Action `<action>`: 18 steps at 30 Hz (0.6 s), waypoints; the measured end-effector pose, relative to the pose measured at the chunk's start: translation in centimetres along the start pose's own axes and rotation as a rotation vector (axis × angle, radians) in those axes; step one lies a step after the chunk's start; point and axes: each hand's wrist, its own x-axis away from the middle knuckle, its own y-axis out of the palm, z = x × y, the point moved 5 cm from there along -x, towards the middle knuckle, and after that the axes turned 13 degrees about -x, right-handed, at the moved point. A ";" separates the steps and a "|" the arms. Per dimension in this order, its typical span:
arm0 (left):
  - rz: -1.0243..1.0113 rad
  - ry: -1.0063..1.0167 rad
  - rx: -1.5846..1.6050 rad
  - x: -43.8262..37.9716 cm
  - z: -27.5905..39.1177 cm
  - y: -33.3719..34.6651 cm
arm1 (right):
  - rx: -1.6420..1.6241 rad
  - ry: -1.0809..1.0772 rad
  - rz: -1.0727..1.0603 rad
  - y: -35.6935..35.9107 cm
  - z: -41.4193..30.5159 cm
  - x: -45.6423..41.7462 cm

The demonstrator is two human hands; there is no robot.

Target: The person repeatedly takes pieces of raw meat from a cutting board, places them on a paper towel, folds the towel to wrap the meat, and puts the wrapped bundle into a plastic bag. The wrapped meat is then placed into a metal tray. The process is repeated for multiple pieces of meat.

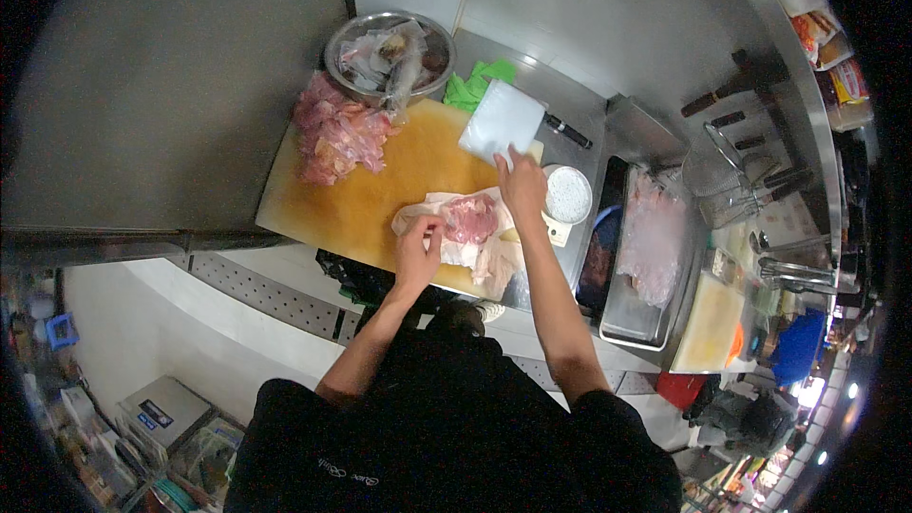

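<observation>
A piece of raw pink meat (472, 219), apparently chicken, lies on a crumpled pale plastic sheet (456, 252) near the front edge of the yellowed cutting board (385, 206). Beside its left side is my left hand (417, 256), fingers bent at the sheet's edge; whether they pinch it is hard to see. My right hand (524, 189) reaches past the meat, fingers apart, fingertips at the near corner of a stack of white plastic sheets (503, 120). Just right of that hand, a round white container (568, 194) of white granules stands on a small scale (556, 230).
A heap of raw meat (339, 132) covers the board's far left, by a steel bowl (347, 83) holding plastic bags. A green cloth (479, 83) and a black-handled tool (568, 130) lie behind. At right, a steel tray (636, 324) holds plastic-covered meat (650, 235).
</observation>
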 end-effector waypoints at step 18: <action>-0.167 -0.408 0.535 0.6 -1.7 -1.5 | -1.876 0.185 -0.043 -11.0 -1.5 1.1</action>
